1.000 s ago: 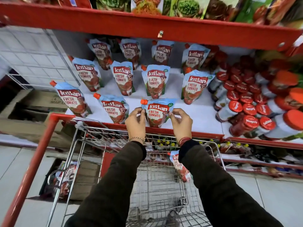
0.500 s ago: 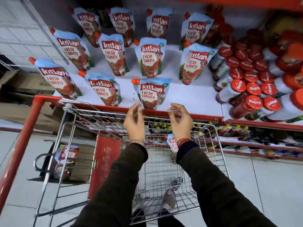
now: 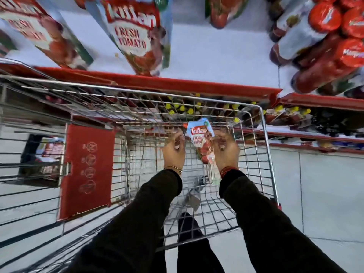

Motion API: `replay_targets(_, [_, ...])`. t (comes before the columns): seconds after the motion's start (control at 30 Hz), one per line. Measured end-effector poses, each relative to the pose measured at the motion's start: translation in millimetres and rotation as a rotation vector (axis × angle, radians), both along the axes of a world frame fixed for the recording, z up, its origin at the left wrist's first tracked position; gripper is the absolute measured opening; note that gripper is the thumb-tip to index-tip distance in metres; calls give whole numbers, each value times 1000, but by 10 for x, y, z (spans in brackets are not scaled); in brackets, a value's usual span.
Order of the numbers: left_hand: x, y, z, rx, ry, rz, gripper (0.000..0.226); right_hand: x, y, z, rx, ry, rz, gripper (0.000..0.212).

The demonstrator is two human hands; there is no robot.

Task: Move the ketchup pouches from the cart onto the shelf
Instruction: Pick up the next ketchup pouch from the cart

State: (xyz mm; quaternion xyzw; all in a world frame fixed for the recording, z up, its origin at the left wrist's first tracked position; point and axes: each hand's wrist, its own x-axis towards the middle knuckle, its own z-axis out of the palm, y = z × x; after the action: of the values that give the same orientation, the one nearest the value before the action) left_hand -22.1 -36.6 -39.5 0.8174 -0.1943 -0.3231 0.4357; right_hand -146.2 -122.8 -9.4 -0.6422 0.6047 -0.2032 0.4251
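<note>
Down inside the cart (image 3: 264, 123), both hands now reach for a pouch (image 3: 201, 140) that stands against the far wire wall. A second ago they were up at the shelf (image 3: 206, 54), steadying a pouch on its near edge; that shelf pouch (image 3: 136, 30) now stands alone just behind the red lip, so that placement looks finished and a fresh cycle has begun.

The right hand (image 3: 226, 152) is at the cart pouch's right edge, its fingers (image 3: 218, 139) curled against the lower side. Blur keeps me from telling whether they already pinch it or only touch. The left hand (image 3: 174, 152) sits just left of the pouch with a gap between, fingers bent and holding nothing that I can see.

This pouch seems to be the only one left in the basket; the rest of the wire floor shows through bare. A second shelf pouch (image 3: 47, 36) stands to the left of the placed one, and red-capped jars (image 3: 323, 22) crowd the right. Bare white shelf lies between the placed pouch and the jars, which looks like the natural spot for this last one.

The task reads as nearly done: one lift from the cart and one more placement remain
</note>
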Motion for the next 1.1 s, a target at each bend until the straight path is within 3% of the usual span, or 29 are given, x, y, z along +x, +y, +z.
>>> replay_targets(0.23, [-24,-479,-726,287,26,-87,29,33,-339,-721,81,190,69,37])
replay_targets(0.47, [88,-599,-1565,238,349,95,23,11,-435,-850,40,98,99,15])
replay_targets(0.53, [62,-564,-1252,153,432,171,7,-28,-442,-831,68,57,97,11])
replay_targets(0.7, [-15,-384,-649,0,486,277,25,-104,-387,-609,91,2,40,8])
replay_targets(0.93, [48,-278,74,-186,396,232,8,-118,-226,39,84,-127,-104,14])
replay_targets(1.1, [91,-205,844,-249,288,187,24,-98,-148,697,-3,-235,-116,12])
